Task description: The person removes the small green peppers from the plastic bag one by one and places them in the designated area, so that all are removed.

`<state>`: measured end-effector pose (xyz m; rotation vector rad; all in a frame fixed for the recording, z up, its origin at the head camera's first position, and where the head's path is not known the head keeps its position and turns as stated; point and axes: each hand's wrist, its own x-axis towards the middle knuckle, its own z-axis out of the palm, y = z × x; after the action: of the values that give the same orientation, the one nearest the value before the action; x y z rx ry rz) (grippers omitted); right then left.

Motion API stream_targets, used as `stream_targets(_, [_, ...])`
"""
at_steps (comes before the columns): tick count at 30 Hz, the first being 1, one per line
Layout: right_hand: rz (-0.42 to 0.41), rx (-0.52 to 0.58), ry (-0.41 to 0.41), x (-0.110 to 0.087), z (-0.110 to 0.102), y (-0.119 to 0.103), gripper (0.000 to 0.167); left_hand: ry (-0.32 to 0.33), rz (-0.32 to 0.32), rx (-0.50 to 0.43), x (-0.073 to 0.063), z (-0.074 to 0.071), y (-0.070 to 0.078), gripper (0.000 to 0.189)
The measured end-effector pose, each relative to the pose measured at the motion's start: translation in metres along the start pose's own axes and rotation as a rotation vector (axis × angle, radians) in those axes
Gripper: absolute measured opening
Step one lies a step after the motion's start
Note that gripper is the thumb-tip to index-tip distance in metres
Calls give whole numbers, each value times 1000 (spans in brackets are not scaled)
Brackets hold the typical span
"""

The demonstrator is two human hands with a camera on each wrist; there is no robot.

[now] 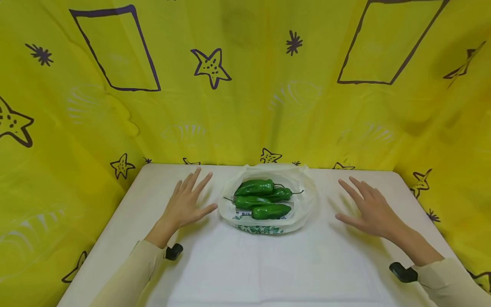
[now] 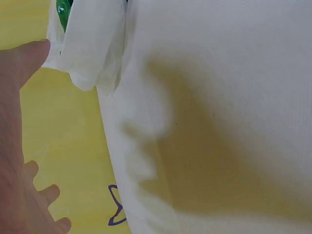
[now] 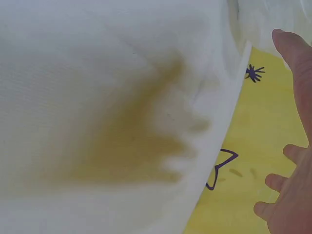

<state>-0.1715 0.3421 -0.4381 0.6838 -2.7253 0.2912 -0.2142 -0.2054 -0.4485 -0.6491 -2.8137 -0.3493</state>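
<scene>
Several glossy green peppers lie in a whitish plastic bag whose mouth is spread wide, its front printed with green leaves. To the left of the bag, my left hand hovers over the table with fingers spread and nothing held; its thumb tip comes close to the bag's edge. My right hand is raised on the other side, fingers spread, holding nothing, with a wider gap to the bag. In the left wrist view, part of a green pepper shows inside the bag.
A white cloth covers the table. Yellow curtains with drawn stars and shells hang behind and along both sides. Each wrist carries a small dark device, such as the left one. Shadows of both hands fall on the cloth.
</scene>
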Motion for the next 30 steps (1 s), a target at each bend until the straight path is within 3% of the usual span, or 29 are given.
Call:
stream_targets(7, [-78,26,52,13,-10,-3,102,13,39,-107,4,0,8,91])
stream_targets(14, [-71,70,38,29,-22,-17,95,1,45,-284,5,-3,21,86])
stream_targets(20, [-43,105,-13,46,-30,-31,87,-18,106,-453,11,-2,27,81])
stream_targets(30, [-113,140,-53,77,-29,-58,81,-6,144,-521,19,4,34,75])
